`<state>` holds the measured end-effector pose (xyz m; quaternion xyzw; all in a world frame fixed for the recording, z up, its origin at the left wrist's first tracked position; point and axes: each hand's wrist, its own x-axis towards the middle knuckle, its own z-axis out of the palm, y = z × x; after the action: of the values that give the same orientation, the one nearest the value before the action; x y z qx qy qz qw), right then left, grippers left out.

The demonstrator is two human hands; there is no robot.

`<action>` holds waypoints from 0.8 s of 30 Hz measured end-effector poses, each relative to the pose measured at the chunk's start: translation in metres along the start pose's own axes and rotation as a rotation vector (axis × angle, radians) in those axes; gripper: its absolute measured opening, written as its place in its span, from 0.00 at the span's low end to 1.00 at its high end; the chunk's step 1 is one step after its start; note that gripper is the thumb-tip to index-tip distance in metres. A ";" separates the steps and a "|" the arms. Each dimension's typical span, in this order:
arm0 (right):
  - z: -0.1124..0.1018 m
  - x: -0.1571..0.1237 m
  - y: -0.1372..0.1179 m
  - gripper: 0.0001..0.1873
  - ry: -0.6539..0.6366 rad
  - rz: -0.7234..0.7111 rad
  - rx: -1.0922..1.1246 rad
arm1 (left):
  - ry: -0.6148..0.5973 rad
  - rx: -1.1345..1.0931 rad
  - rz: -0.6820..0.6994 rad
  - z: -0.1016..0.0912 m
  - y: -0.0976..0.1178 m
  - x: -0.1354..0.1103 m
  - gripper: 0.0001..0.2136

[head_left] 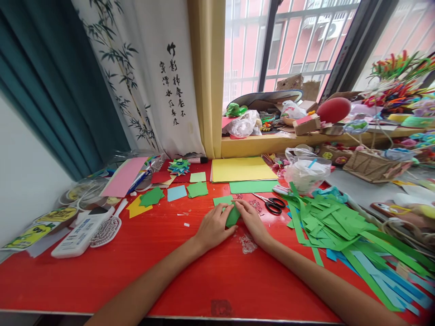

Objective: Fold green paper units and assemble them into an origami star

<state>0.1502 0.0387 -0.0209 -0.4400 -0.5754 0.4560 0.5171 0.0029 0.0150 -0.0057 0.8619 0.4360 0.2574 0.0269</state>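
Observation:
Near the middle of the red table (190, 280), both my hands are on a small folded piece of green paper (233, 216). My left hand (214, 226) closes on its left side, with the thumb at its lower edge. Fingers of my right hand (252, 222) press its upper right edge. Just behind the hands lies another green paper piece (222, 199), partly covered by the fingers. Black-handled scissors (273, 204) rest to the right of my right hand, blades toward the left.
Green paper strips (329, 222) are heaped on the right, with blue strips (390, 283) below. Yellow sheets (243, 169) lie at the back. Small squares, including a light blue one (176, 193), and a folded paper star (179, 166) sit back left. A hairbrush (106, 231) lies at left.

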 end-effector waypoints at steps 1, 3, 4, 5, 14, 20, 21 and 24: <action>0.001 0.000 0.000 0.18 -0.020 0.017 0.021 | 0.011 0.002 -0.007 0.000 0.000 0.000 0.24; 0.002 -0.002 -0.002 0.19 -0.057 0.041 0.084 | 0.049 -0.008 -0.035 0.000 -0.001 0.001 0.22; 0.003 -0.002 -0.003 0.20 -0.068 0.046 0.124 | 0.080 -0.014 -0.054 -0.001 -0.003 0.002 0.21; 0.004 -0.003 -0.004 0.20 -0.076 0.051 0.164 | 0.118 -0.014 -0.076 -0.002 -0.005 0.003 0.20; 0.001 -0.001 -0.010 0.15 0.013 0.128 0.329 | 0.449 0.088 -0.337 -0.006 -0.036 0.009 0.24; 0.000 0.001 -0.004 0.13 0.032 0.102 0.363 | 0.358 0.076 -0.152 -0.005 -0.029 0.007 0.22; 0.000 0.001 -0.004 0.13 0.033 0.102 0.367 | 0.294 0.095 -0.103 -0.004 -0.029 0.008 0.19; 0.000 0.001 -0.005 0.12 0.034 0.096 0.375 | 0.128 0.174 -0.012 0.002 -0.031 0.009 0.17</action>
<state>0.1498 0.0390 -0.0157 -0.3707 -0.4499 0.5717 0.5774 -0.0150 0.0416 -0.0127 0.8403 0.4625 0.2728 -0.0744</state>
